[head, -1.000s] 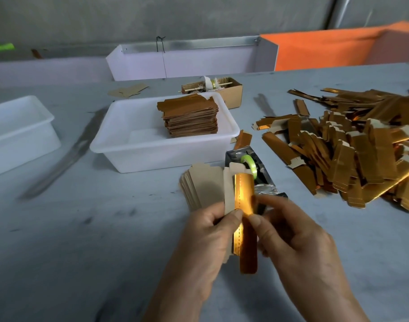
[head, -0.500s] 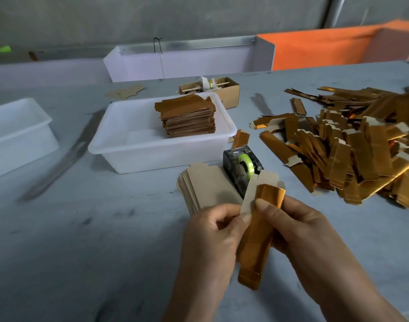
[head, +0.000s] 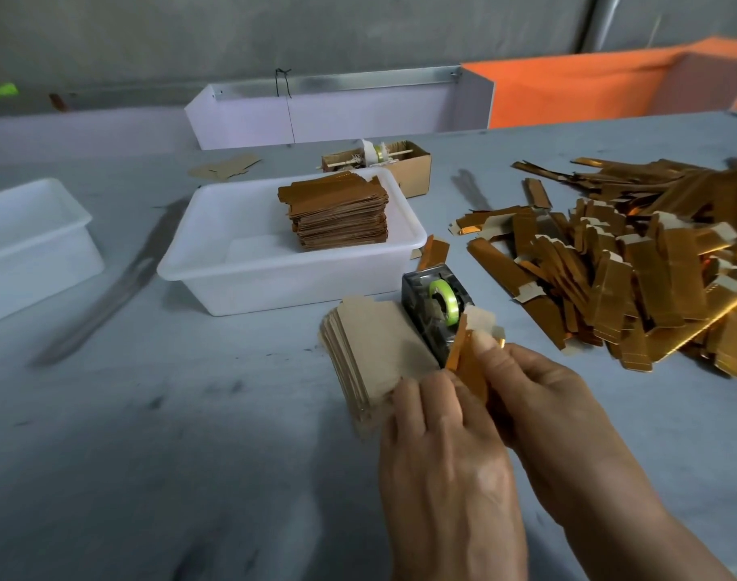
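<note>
You are partway through folding one long gold-foil cardboard box blank (head: pixel 469 366) into a flat sleeve, and by the look of it you are pressing its long seam shut. The blank stands between your two hands, low over the grey table (head: pixel 190 454). It sits at the near end of the black tape dispenser (head: pixel 421 312) and just right of the stack of flat beige cardboard blanks (head: pixel 371 350). It leans up and away from you, with its pale top flap close to the green tape roll (head: pixel 444 301).

Your left hand (head: pixel 438 438) lies over the blank's left side with the fingers curved down around it. The thumb is hidden, so I can't tell how hard it clamps, but the hand does hold the piece. Your right hand (head: pixel 563 417) pinches the upper part, thumb flat on the gold face near the top and the other fingers out of sight behind it. Neither hand has any spare opening; both are closed tight onto the card.

Next, I'd judge, you need a short strip from the roll to fix the seam, so one hand must let go while the other holds the fold closed. The finished sleeve would then belong with the pile of folded gold sleeves (head: pixel 635 278) on the right. Farther off to the left, the white plastic tub (head: pixel 291 287) holds a stack of brown-gold blanks (head: pixel 341 215).
</note>
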The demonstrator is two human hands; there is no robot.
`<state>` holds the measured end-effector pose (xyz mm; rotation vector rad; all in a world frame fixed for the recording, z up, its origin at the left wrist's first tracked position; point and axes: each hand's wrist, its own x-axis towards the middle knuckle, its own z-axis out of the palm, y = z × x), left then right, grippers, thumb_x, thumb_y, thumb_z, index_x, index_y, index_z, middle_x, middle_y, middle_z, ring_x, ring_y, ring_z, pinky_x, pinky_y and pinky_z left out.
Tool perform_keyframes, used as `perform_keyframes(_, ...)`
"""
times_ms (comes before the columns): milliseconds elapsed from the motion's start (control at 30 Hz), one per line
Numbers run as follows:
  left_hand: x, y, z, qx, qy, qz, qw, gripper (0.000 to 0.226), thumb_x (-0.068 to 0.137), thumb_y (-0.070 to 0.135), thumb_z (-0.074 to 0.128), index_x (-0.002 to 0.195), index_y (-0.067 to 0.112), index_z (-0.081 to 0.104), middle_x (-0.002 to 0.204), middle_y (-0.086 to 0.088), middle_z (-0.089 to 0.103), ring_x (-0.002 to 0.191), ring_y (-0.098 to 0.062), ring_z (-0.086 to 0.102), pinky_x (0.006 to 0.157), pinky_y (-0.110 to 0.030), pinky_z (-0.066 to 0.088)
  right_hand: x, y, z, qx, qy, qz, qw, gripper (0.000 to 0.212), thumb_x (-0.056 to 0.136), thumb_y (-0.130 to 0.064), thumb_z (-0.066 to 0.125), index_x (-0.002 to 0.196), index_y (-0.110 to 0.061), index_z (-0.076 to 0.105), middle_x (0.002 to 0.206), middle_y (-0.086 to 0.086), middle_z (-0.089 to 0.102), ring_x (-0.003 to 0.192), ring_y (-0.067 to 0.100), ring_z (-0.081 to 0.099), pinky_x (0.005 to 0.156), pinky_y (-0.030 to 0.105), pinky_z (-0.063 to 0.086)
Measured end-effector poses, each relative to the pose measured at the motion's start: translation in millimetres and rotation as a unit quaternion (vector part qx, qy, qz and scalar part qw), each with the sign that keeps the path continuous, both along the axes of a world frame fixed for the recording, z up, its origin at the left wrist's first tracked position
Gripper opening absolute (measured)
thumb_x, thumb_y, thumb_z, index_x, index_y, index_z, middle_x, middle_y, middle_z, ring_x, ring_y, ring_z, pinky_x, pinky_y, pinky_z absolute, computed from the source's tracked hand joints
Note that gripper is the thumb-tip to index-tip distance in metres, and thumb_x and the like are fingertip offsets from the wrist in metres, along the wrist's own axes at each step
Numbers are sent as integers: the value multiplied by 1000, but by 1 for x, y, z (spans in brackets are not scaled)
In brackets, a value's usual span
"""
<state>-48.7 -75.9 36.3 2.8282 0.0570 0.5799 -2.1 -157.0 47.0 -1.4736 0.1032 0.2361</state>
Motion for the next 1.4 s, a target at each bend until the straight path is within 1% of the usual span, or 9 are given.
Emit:
perform_keyframes(100,1,2,-4,-57,28,-24,998,31,44,10,86,71,15,72,69,0,58,65,-18,62,40,-22,41,-1,-2,-4,-37,-11,-19,999,19,77,-26,70,85,-9,70,79,15,70,75,29,68,55,25,57)
perform_keyframes(167,2,6,-3,-192,31,-23,981,29,62,16,84,84,27,68,84,8,57,78,-10,62,53,-15,42,1,-4,-7,-44,-3,-37,998,7,81,-15,68,83,-9,69,76,14,71,73,28,68,55,23,55)
perform_keyframes(233,6,14,-5,-368,66,26,927,14,83,26,70,87,33,59,90,15,58,82,-2,60,63,-13,46,2,-7,-9,-28,3,-38,999,7,82,-14,66,81,-8,70,76,15,71,73,29,68,60,27,53)
perform_keyframes(333,10,27,-9,-560,145,21,815,6,86,25,69,83,25,64,67,7,67,50,-3,59,51,-19,48,2,-9,-8,3,6,-43,999,16,80,-21,66,78,-6,69,74,19,67,69,26,65,66,29,53)
perform_keyframes(467,12,34,-7,-611,210,-23,763,14,88,20,68,74,20,67,59,1,67,48,-11,60,52,-27,49,5,-5,-7,-95,-31,-67,993,32,84,-38,59,74,-8,66,68,15,64,58,20,60,55,26,51)
perform_keyframes(600,15,36,-9,-617,165,-1,769,20,88,11,65,70,17,68,51,3,60,42,-6,50,43,-17,40,14,-10,-2,-245,-139,-80,956,38,74,-60,49,74,-24,61,66,-1,63,65,12,60,54,25,46)
perform_keyframes(733,18,36,-14,-654,112,58,746,16,87,11,65,71,14,68,49,7,55,41,-2,44,39,-14,35,37,-33,-4,-313,-159,-83,933,19,87,-46,52,80,-30,61,76,-19,58,74,1,53,59,21,39)
perform_keyframes(933,27,31,-18,-695,94,79,708,11,88,12,65,78,12,70,54,6,59,40,1,45,37,-12,34,49,-32,-12,-265,-28,26,963,15,85,-35,63,78,-23,67,79,-6,66,79,8,56,59,22,37)
perform_keyframes(1400,39,24,-23,-727,97,97,673,23,86,11,68,65,17,74,63,-2,67,57,-13,56,55,-28,46,53,-20,-8,-262,-31,23,964,16,86,-22,64,71,-16,67,97,-4,64,92,14,55,71,29,41)
